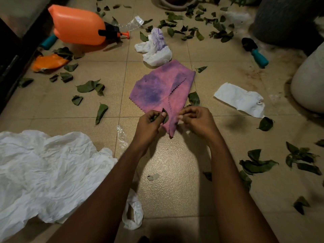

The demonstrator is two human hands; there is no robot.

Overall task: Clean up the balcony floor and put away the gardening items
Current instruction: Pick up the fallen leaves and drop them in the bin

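A pink cloth (161, 86) with purple stains lies on the tiled floor (175, 165) in the middle. My left hand (150, 123) is closed around green leaves at the cloth's near corner. My right hand (196, 121) pinches that same near corner of the cloth. Green leaves (89, 85) are scattered over the floor on all sides. An orange spray bottle (78, 25) lies on its side at the far left. A trowel with a teal handle (254, 50) lies at the far right.
A large crumpled white bag (43, 172) lies at the near left. A smaller white bag (156, 50) sits beyond the cloth, a torn white paper (240, 99) to the right. Big pots (310, 79) stand along the right. An orange packet (49, 62) lies left.
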